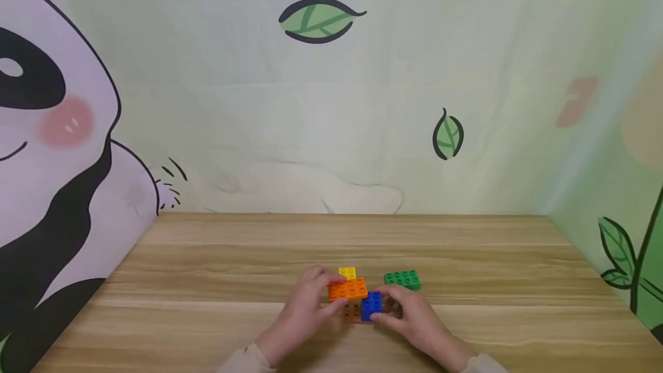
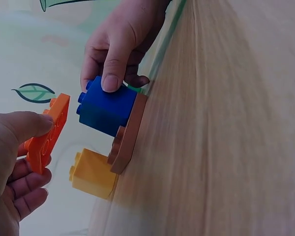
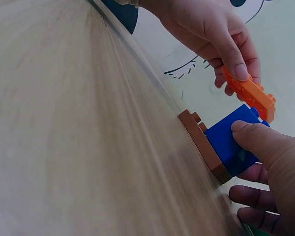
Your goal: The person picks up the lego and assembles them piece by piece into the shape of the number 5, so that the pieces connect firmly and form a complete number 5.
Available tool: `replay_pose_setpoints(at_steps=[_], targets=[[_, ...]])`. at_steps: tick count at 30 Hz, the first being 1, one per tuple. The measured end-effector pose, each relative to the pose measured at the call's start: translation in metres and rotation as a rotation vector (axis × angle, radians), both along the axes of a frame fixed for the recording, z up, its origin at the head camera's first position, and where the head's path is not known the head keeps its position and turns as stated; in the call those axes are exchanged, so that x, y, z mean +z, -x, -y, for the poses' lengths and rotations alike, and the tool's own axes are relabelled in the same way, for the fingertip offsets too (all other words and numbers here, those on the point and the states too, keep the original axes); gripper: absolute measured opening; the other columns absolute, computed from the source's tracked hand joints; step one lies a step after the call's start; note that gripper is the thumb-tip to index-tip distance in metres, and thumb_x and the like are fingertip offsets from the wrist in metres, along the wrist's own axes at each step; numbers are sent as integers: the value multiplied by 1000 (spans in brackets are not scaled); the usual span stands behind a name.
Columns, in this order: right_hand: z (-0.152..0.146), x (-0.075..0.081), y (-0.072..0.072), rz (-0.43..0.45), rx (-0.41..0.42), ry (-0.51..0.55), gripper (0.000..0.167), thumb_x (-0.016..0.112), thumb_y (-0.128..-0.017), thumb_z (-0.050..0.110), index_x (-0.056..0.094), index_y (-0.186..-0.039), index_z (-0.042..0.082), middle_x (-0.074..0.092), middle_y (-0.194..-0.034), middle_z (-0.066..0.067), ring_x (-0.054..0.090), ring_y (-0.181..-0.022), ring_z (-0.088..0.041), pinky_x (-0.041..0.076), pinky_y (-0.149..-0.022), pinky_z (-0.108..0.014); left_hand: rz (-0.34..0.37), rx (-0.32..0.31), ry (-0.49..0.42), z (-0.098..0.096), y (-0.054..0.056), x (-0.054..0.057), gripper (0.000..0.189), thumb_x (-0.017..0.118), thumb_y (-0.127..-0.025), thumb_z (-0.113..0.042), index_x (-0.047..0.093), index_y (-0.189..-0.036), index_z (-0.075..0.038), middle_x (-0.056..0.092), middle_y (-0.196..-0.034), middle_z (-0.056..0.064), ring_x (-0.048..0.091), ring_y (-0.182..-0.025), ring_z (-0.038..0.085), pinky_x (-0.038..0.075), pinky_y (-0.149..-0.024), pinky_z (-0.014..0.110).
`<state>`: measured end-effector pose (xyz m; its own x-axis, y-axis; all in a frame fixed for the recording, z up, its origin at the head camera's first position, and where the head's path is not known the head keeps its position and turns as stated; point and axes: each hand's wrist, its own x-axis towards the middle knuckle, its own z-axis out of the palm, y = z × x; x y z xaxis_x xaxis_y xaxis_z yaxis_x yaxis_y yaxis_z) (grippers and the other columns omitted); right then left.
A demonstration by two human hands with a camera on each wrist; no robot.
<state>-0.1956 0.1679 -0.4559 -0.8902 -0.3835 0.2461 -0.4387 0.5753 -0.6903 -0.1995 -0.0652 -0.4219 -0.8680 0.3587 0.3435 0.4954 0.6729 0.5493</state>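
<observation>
My left hand [image 1: 305,301] pinches a flat orange building brick [image 1: 348,289] between thumb and fingers, held above the table. With thumb and fingers, my right hand [image 1: 409,312] grips a taller blue brick [image 1: 371,306]. That blue brick sits on one end of a flat brown brick [image 2: 130,133], which lies on the table; the brown studs at the other end are bare. In the left wrist view, the orange brick [image 2: 48,133] is tilted and apart from the blue one [image 2: 105,107]. A yellow brick [image 2: 94,173] stands on the table behind the brown one.
A green brick [image 1: 402,279] lies on the wooden table [image 1: 207,281], behind and to the right of my right hand. At the table's back edge rises a pale green printed backdrop [image 1: 321,120] with leaves and a panda.
</observation>
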Motion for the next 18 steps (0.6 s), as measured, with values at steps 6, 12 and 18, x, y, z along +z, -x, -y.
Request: replay_pose_setpoints(at_steps=[6,12,18], targets=[[0,0,0,8,2,4,39,71,-85,37,64,-115,13,66,-96,2,55,-78,0,48,-62,-18,31,-16,11,-6,1,2,30,71,-87,-26,67,-114,-14,62,-109,0,57,-102,16,51,-91,37],[0,-2,0,-8,1,8,40,72,-84,35,64,-114,11,66,-95,1,55,-77,0,48,-62,-18,66,-39,10,-11,1,3,30,70,-87,-26,66,-114,-13,61,-109,-1,57,-100,14,52,-89,35],[0,-4,0,-43,-10,5,39,74,-83,33,64,-112,9,66,-92,2,54,-75,2,48,-61,-18,37,-77,5,-14,1,3,29,71,-87,-24,67,-113,-11,60,-105,-1,57,-98,14,51,-87,33]])
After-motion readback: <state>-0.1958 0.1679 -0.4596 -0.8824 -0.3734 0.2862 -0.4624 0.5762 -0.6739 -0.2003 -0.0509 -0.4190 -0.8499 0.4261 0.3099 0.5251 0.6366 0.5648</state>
